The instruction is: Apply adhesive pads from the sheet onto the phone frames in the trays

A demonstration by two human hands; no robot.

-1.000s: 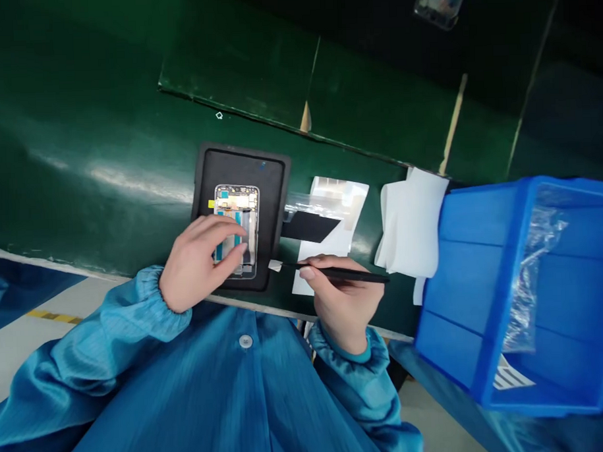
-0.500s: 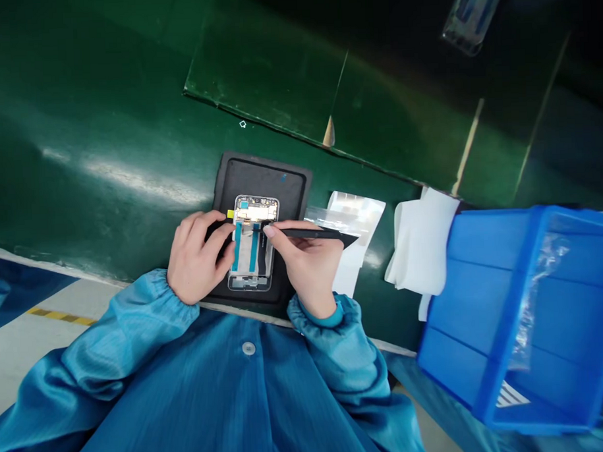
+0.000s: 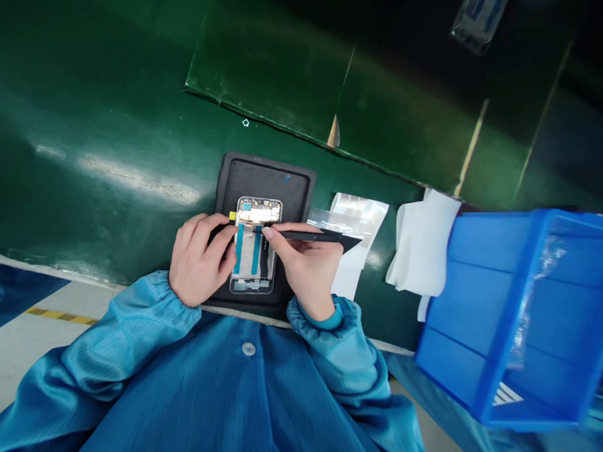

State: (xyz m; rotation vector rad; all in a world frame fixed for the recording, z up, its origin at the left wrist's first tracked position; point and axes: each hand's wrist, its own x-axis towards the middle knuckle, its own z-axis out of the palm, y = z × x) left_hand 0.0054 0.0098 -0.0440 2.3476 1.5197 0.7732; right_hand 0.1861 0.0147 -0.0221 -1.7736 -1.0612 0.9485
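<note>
An opened smartphone (image 3: 249, 254) lies on a black tray (image 3: 300, 180), its circuit board at the top and two blue strips running down its middle. My left hand (image 3: 198, 259) is at the phone's left side, with bent fingertips holding that edge. Beside its index finger a small yellow tab (image 3: 232, 216) sticks out. In my right hand (image 3: 310, 265) is a slim black tool, which looks like tweezers (image 3: 326, 236), pinched between thumb and fingers. Its thin tip points left over the phone, just below the board. Whether the tip grips anything is too small to tell.
Right of the tray lie a clear film with a white sheet (image 3: 354, 244) and folded white sheets (image 3: 423, 248). A blue bin (image 3: 474, 273) with clear plastic inside stands farther right. A raised green board (image 3: 276, 75) edges the back, with another phone part (image 3: 482, 15) on it.
The view has shifted slightly. Both hands keep their places at the phone, and the tool's tip stays just below the board, with hardly any visible movement.
</note>
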